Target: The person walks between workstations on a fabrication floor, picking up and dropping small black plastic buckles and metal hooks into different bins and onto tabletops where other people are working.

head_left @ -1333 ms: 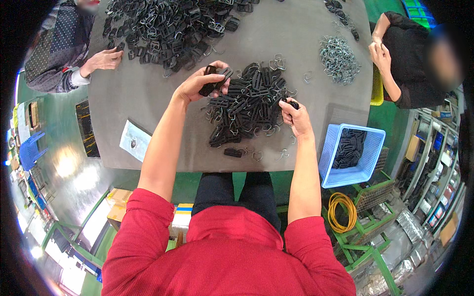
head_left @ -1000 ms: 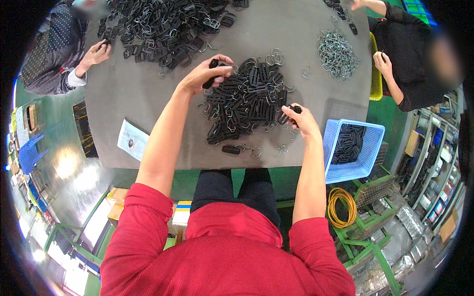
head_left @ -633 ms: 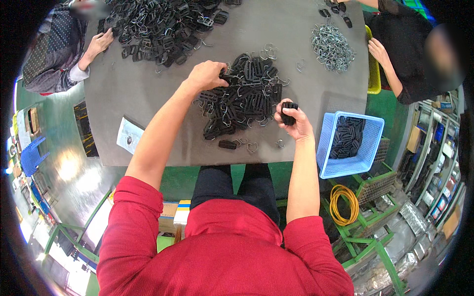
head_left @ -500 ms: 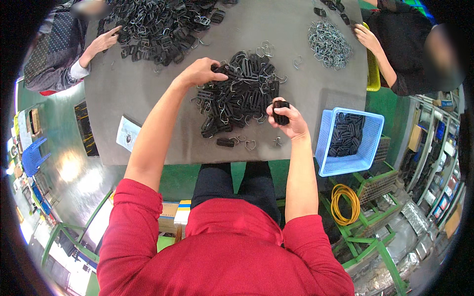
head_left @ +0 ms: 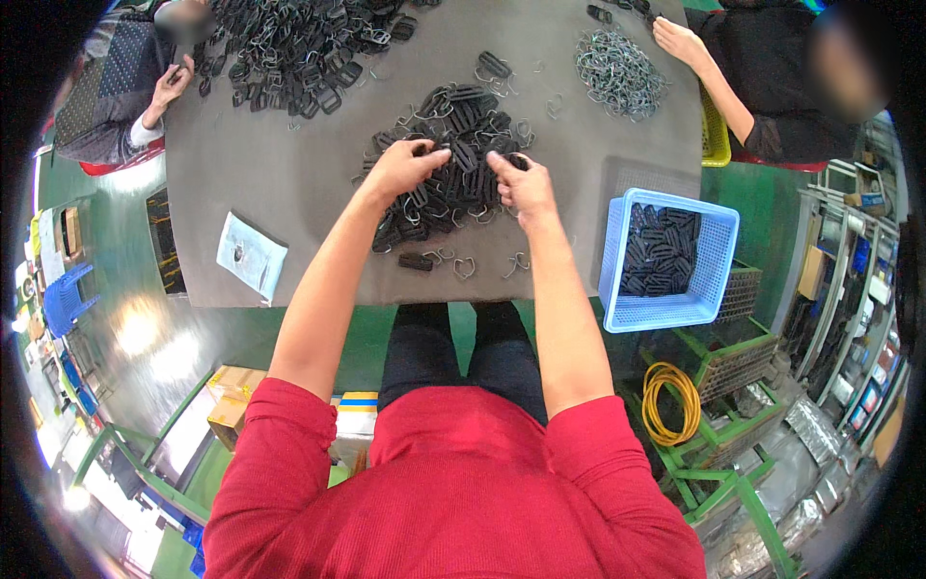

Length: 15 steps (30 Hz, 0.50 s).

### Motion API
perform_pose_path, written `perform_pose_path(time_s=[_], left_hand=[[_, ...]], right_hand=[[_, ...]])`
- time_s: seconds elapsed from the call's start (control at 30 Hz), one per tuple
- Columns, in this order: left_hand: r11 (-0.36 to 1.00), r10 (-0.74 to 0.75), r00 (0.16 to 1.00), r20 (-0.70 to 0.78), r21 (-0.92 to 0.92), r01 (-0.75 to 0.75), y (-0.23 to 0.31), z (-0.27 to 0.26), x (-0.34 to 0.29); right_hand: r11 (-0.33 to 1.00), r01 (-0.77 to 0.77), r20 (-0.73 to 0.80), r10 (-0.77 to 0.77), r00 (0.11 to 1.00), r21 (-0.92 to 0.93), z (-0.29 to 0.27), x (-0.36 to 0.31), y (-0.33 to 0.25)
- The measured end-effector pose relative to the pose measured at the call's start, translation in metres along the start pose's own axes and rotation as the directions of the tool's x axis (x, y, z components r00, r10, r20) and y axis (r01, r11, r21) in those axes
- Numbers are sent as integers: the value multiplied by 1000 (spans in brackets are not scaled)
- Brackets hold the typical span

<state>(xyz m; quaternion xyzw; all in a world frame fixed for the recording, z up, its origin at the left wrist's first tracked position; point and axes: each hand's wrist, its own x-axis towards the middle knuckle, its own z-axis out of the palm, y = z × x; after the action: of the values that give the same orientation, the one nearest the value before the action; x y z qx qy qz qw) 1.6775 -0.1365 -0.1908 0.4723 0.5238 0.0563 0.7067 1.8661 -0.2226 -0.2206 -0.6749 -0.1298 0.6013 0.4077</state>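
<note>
In front of me on the grey table lies a pile of black plastic buckles (head_left: 439, 207) mixed with thin metal wire hooks. My left hand (head_left: 403, 169) is at the pile's left side, its thumb and fingers closed on a black buckle (head_left: 422, 150). My right hand (head_left: 526, 188) is over the pile's right side, palm down, fingers curled around black buckles (head_left: 517, 161) that are partly hidden by the hand. A lone black buckle (head_left: 416, 261) and a few loose wire hooks (head_left: 464, 267) lie between the pile and the near table edge.
A blue plastic basket (head_left: 666, 315) holding black pieces stands at the table's right. Farther off are a bigger heap of black buckles (head_left: 299, 63) and a mound of metal hooks (head_left: 617, 75). A plastic packet (head_left: 253, 258) lies left. Two co-workers' hands (head_left: 172, 85) (head_left: 678, 41) are at the sides.
My right hand has moved left and away from me onto the pile, turning palm down with its buckles. My left hand remains at the pile, slightly lower. The left co-worker's hand has drawn back.
</note>
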Motion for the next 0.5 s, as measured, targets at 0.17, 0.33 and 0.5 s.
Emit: perform_pose_path(time_s=[0.17, 0.33, 0.5], left_hand=[[893, -244, 949, 197, -335, 299, -19, 6, 0], [926, -183, 955, 235, -286, 248, -15, 39, -5], [967, -203, 943, 263, -98, 235, -1, 75, -4]], right_hand=[[733, 86, -50, -162, 986, -675, -49, -22, -3], [913, 65, 71, -40, 997, -402, -96, -64, -1], [992, 37, 35, -33, 999, -120, -163, -118, -7]])
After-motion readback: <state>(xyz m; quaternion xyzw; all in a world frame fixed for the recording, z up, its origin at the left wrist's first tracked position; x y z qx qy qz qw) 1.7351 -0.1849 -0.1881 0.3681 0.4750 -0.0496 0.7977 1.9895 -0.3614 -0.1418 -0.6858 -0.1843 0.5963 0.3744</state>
